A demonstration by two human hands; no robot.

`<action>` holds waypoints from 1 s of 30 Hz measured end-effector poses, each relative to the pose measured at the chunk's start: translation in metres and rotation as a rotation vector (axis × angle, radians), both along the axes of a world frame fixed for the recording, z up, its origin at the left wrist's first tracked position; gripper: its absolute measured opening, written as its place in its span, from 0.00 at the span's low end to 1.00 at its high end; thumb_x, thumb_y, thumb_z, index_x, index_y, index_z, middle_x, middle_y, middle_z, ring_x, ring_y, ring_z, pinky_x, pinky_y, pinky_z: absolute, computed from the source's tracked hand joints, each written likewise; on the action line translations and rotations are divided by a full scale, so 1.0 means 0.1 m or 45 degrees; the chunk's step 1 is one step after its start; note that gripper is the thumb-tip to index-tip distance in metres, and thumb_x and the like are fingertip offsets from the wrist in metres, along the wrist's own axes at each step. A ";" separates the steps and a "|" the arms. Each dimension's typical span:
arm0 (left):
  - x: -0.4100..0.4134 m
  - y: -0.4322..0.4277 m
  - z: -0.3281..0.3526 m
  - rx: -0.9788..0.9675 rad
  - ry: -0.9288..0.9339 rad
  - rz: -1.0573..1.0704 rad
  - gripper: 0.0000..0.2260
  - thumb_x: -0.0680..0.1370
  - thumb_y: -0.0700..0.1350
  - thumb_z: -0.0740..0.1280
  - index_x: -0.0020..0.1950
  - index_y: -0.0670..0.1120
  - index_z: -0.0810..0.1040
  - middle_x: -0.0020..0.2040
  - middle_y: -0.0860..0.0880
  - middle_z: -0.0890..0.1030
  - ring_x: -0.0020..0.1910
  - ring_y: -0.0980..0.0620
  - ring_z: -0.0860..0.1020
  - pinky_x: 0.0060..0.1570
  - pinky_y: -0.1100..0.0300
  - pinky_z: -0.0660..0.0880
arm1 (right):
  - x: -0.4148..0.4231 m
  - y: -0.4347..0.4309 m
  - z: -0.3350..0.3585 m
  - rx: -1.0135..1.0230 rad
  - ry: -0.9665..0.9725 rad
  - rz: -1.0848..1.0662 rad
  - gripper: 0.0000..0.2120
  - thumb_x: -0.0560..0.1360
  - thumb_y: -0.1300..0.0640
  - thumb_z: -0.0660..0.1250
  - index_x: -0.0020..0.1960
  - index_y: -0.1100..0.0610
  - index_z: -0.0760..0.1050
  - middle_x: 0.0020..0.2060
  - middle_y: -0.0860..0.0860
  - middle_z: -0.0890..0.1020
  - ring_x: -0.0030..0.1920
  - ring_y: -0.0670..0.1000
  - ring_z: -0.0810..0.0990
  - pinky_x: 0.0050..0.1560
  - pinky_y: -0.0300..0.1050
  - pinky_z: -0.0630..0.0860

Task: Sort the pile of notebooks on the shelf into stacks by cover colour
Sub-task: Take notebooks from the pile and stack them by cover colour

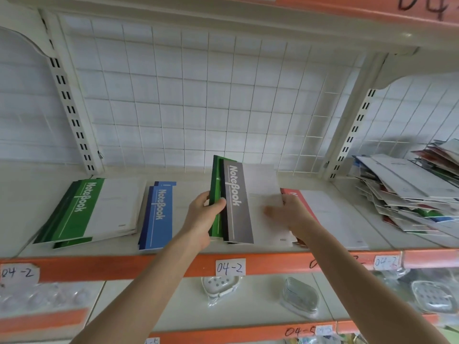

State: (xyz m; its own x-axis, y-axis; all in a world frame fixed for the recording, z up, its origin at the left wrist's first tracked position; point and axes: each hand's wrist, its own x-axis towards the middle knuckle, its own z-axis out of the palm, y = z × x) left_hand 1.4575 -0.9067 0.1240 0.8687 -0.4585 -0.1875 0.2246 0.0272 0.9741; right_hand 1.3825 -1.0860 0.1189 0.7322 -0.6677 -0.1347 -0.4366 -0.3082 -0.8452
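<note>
While tight in left grip (203,219), notebook bundle (237,204) at shelf edge (149,265); right grip (289,214) unclear.

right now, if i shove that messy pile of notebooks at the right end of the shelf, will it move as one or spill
The messy pile would probably shear apart rather than slide as one: its notebooks lie fanned and tilted, corners jutting out. The covers look smooth, so layers likely slip. Thin as they look, single ones may bend when lifted.
</note>
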 end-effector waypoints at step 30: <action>1.07 1.82 -0.20 0.637 -0.488 0.545 0.35 0.71 0.34 0.71 0.74 0.43 0.57 0.56 0.46 0.77 0.46 0.50 0.74 0.43 0.58 0.70 | 0.81 1.26 -0.22 -1.088 0.351 0.474 0.21 0.80 0.48 0.54 0.71 0.53 0.63 0.68 0.53 0.67 0.68 0.56 0.64 0.64 0.51 0.66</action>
State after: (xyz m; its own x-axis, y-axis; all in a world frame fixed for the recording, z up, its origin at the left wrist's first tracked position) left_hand 1.5648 -0.7244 0.1035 0.9978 -0.0068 0.0661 -0.0626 -0.4293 0.9010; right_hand 1.4632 -0.9597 0.0969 0.9317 -0.3519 0.0894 -0.3361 -0.9291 -0.1546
